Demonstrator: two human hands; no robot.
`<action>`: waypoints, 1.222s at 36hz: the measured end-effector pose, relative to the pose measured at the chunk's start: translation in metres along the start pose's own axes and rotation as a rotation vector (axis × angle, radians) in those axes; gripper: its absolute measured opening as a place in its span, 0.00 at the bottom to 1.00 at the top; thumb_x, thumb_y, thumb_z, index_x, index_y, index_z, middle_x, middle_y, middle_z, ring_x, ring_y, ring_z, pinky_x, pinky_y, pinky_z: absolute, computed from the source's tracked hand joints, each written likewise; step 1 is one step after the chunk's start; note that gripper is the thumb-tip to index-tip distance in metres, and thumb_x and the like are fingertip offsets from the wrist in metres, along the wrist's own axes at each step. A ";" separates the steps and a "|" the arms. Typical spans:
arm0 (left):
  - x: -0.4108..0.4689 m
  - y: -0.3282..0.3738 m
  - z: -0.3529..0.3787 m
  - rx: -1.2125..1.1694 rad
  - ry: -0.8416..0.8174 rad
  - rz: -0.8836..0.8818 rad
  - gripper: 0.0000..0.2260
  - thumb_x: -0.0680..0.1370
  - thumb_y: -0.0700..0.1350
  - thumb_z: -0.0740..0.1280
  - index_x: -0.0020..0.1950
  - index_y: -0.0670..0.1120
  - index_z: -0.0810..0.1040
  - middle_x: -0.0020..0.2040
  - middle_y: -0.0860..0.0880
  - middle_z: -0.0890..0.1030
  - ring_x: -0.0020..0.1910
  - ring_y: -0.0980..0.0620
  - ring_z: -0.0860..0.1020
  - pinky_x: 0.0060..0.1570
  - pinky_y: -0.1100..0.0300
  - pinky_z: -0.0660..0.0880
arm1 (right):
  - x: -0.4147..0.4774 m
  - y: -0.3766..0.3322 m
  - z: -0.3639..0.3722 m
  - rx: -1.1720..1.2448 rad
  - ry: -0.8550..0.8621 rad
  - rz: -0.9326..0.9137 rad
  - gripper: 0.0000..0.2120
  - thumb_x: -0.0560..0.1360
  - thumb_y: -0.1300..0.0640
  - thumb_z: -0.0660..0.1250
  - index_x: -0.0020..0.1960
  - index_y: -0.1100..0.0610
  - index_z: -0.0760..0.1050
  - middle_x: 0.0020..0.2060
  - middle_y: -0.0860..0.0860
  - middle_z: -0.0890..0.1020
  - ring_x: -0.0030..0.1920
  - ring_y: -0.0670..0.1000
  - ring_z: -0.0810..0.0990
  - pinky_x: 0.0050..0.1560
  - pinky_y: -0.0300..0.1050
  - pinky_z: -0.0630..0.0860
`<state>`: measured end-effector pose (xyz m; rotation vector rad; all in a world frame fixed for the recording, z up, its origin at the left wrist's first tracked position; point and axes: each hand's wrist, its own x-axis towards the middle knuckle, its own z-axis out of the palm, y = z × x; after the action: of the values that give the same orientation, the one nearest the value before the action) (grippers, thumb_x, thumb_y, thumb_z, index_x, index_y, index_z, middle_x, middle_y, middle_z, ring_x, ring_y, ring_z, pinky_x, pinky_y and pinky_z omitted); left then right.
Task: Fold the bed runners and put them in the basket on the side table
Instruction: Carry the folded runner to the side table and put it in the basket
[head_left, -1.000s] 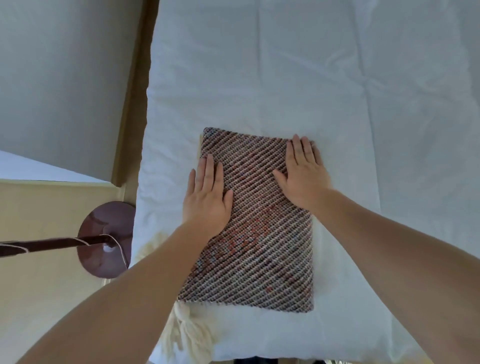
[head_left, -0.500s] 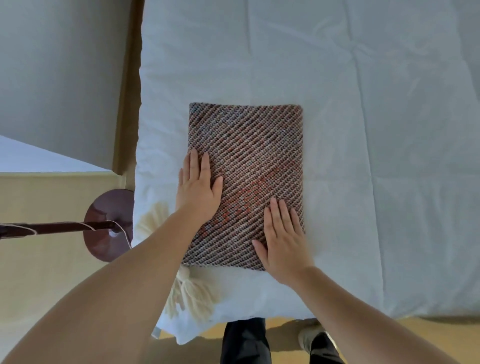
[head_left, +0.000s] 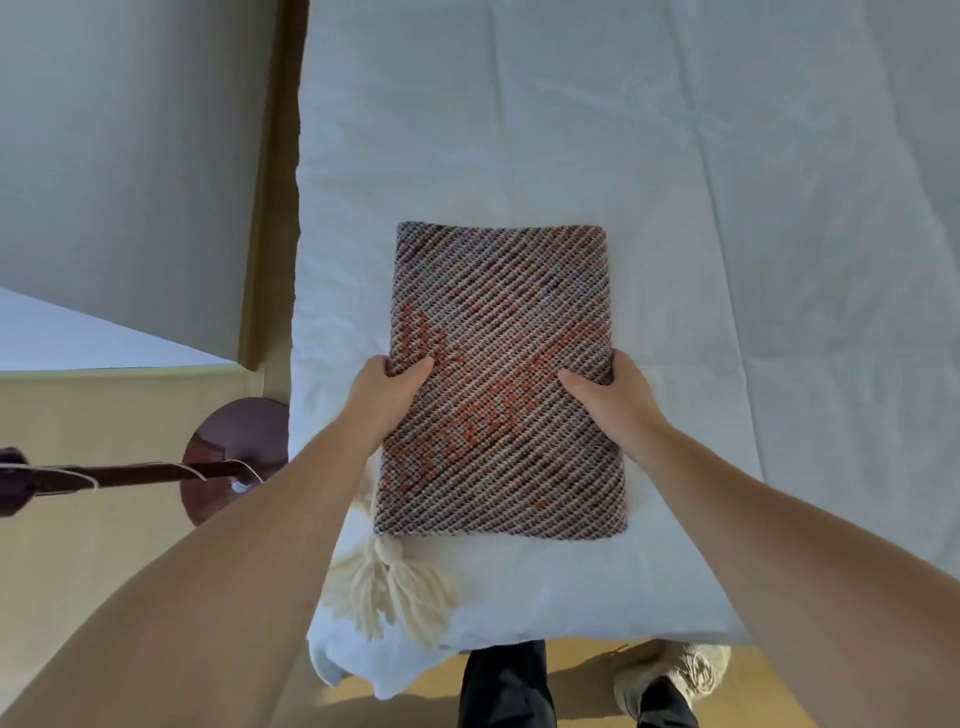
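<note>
Change: both my hands have left the top face of the folded runner, where they lay flat half a second ago, and now sit at its two long sides.
Left hand: my left hand (head_left: 387, 397) clamps the left edge of the bed runner (head_left: 501, 384), thumb lying on the top face, the other fingers tucked under the fabric and hidden.
Right hand: my right hand (head_left: 621, 397) clamps the right edge the same way, thumb on top pointing inward, the rest of the fingers curled under and out of sight.
Runner: folded into a thick upright rectangle, woven in diagonal stripes of brown, grey and cream with orange patches near the middle.
Runner's place: over the near end of the white bed (head_left: 779, 260); whether it rests on the sheet or is lifted just off it, I cannot tell.
Tassels: cream tassels (head_left: 395, 587) lie on the sheet just beyond the runner's near left corner, spilling toward the bed's edge.
Bed surface: creased white sheet, bare on the far side and to the right of the runner.
Containers: no basket or side table falls within my view.
Left of bed: a dark round lamp base (head_left: 228, 457) stands on the floor beside the bed with its pole reaching toward the left edge.
Below: my dark trouser leg (head_left: 504, 686) and one light shoe (head_left: 675, 675) stand on the wooden floor.
</note>
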<state>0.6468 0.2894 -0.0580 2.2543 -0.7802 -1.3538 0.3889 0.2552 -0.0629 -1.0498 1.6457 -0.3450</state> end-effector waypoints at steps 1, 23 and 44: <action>-0.003 0.002 -0.001 0.013 0.005 0.024 0.20 0.74 0.58 0.67 0.59 0.46 0.71 0.53 0.48 0.79 0.48 0.48 0.79 0.52 0.49 0.77 | 0.000 -0.002 0.000 0.020 -0.006 0.014 0.26 0.72 0.46 0.70 0.66 0.52 0.69 0.53 0.46 0.78 0.55 0.52 0.78 0.56 0.49 0.74; -0.208 0.277 0.043 0.135 -0.144 0.721 0.13 0.79 0.53 0.63 0.57 0.48 0.67 0.46 0.52 0.75 0.43 0.54 0.75 0.44 0.57 0.69 | -0.192 -0.128 -0.239 0.126 0.560 -0.208 0.20 0.74 0.55 0.67 0.65 0.51 0.70 0.46 0.44 0.77 0.42 0.45 0.76 0.46 0.43 0.72; -0.628 0.406 0.305 0.178 -0.804 1.323 0.13 0.77 0.53 0.67 0.56 0.50 0.69 0.49 0.54 0.77 0.51 0.52 0.77 0.55 0.54 0.74 | -0.562 0.050 -0.526 0.335 1.414 -0.189 0.22 0.73 0.55 0.68 0.67 0.54 0.71 0.55 0.50 0.79 0.55 0.52 0.78 0.59 0.48 0.74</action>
<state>0.0342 0.3658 0.4626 0.6684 -2.1346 -1.3402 -0.0979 0.5700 0.4463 -0.6585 2.5206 -1.7054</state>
